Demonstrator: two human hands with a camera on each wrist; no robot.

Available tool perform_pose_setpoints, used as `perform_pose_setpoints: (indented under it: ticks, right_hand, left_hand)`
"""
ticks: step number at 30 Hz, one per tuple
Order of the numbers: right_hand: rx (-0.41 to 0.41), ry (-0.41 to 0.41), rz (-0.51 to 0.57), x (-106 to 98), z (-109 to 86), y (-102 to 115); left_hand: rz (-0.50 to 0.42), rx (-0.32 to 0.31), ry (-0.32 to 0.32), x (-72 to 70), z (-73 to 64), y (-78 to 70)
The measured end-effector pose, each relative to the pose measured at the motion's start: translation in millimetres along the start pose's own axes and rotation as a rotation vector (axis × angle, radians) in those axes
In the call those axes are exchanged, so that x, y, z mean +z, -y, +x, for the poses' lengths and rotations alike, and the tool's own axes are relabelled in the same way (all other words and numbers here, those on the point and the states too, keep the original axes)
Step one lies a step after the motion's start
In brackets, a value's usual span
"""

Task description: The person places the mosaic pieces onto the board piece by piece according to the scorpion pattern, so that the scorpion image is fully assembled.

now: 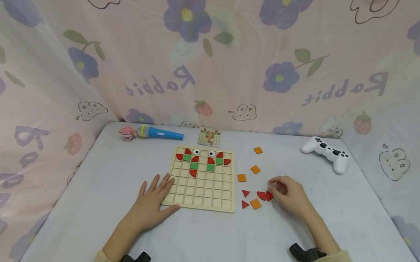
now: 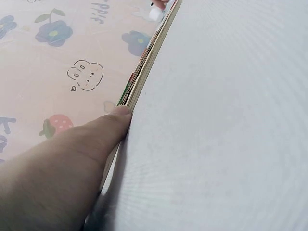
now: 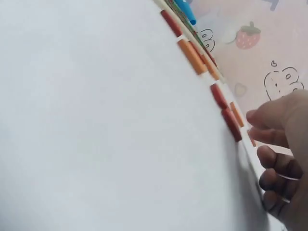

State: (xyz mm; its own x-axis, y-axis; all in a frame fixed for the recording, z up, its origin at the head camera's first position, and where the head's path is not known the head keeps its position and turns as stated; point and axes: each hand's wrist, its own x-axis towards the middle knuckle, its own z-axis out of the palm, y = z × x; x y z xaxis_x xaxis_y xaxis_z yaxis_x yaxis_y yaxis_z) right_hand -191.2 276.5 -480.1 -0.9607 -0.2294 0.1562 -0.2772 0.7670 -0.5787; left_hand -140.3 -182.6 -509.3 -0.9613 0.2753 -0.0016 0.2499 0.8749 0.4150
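A pattern takes shape from the top down on a square pale wooden grid board [image 1: 204, 192], set at the middle of a white-covered bench [image 1: 204, 245]. At its far end, flat red pieces [image 1: 193, 173], green squares [image 1: 194, 166] and two white round eye pieces [image 1: 196, 151] form two nearly mirrored groups — the left group alone has a red piece below its lower green square. The center column and near rows are bare, so the work looks well short of finished. Four flat orange squares [image 1: 255, 204], two small red triangles [image 1: 245, 205] and two red quarter-rounds [image 1: 261, 196] lie off the board to its right, apparently still to be placed. A small printed pattern card [image 1: 209, 137], just beyond the far edge, seems to be the guide. The person's left hand [image 1: 150, 204] rests on the board's near left corner, its fingers spread and grasping nothing; the right hand [image 1: 293, 197] hovers beside the quarter-rounds, fingers loosely bent — no piece shows in them.
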Motion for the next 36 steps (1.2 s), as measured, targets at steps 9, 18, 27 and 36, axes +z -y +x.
perform_pose_setpoints:
  ticks: [9,18,27,36]
  right_hand:
    - [-0.097,0.04,0.065,8.2,-17.1,-15.9]
    - [-0.163,-0.004,0.044,13.5,-19.9,-24.9]
    - [-0.19,-0.072,-0.001,10.5,-17.5,-26.5]
    - [-0.131,-0.063,-0.017,10.9,-16.6,-29.2]
  left_hand:
    - [-0.002,0.002,-0.007,0.9,0.3,0.5]
    - [0.002,0.003,-0.012,-0.4,-0.7,-0.4]
    - [-0.004,0.01,-0.019,0.3,0.7,-0.4]
    - [-0.006,0.007,-0.015,2.4,0.6,1.8]
